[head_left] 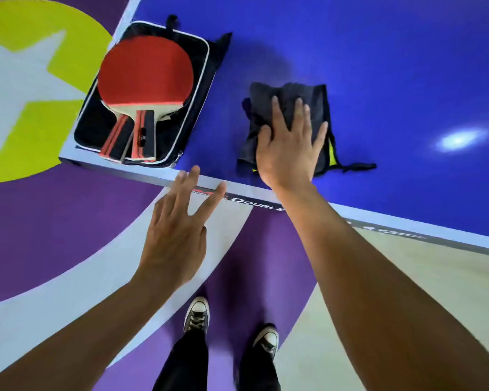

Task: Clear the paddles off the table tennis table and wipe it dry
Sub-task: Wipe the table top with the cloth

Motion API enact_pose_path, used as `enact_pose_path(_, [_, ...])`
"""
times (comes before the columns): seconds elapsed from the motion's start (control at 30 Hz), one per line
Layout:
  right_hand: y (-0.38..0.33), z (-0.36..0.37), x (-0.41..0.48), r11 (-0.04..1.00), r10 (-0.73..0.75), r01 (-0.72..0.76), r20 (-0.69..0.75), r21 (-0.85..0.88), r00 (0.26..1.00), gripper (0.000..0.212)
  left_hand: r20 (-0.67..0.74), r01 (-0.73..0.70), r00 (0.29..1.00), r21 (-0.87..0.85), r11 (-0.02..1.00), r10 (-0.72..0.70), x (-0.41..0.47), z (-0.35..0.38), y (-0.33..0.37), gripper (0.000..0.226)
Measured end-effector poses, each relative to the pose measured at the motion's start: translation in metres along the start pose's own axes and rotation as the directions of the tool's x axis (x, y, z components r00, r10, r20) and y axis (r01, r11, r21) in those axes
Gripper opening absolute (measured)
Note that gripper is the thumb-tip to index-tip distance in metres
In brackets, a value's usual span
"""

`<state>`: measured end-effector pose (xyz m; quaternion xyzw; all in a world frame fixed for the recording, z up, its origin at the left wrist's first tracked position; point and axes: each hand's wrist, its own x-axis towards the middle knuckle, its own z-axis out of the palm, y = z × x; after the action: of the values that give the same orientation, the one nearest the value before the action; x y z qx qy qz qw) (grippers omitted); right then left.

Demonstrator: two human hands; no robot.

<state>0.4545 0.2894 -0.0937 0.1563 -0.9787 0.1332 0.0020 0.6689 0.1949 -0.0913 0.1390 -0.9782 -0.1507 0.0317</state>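
Note:
Two paddles lie stacked in an open black case (198, 80) on the near left corner of the blue table tennis table (378, 66). The top paddle (146, 73) shows its red rubber face; both handles point toward me. A dark cloth (288, 94) with a yellow-green patch lies crumpled on the table near the front edge. My right hand (287, 148) presses flat on the cloth with fingers spread. My left hand (178, 232) hovers with spread fingers just before the table's front edge, holding nothing.
The table's white edge line (378, 218) runs across in front of me. Below is a purple, white and yellow-green floor (40, 221). My two sneakers (196, 313) stand close to the table.

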Motion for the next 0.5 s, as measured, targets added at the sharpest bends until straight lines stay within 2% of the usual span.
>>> enact_pose_path(0.1, [-0.068, 0.019, -0.025, 0.997, -0.08, 0.08, -0.013, -0.001, 0.997, 0.06, 0.002, 0.049, 0.999, -0.084, 0.995, -0.049, -0.007, -0.008, -0.016, 0.076])
enact_pose_path(0.23, [-0.104, 0.027, -0.045, 1.0, -0.006, 0.006, 0.001, 0.029, 1.0, 0.06, -0.021, 0.101, 0.994, -0.188, 0.977, -0.107, -0.011, -0.017, -0.027, 0.069])
enact_pose_path(0.43, [-0.076, 0.011, -0.053, 0.997, -0.072, 0.069, 0.054, 0.045, 0.996, 0.058, -0.006, 0.1, 0.995, -0.085, 0.991, -0.101, -0.009, -0.024, -0.01, 0.057])
enact_pose_path(0.5, [-0.043, 0.005, -0.056, 0.997, -0.038, 0.034, 0.046, 0.071, 0.998, 0.058, -0.007, 0.038, 0.999, -0.05, 0.998, -0.039, -0.004, -0.021, 0.007, 0.055])
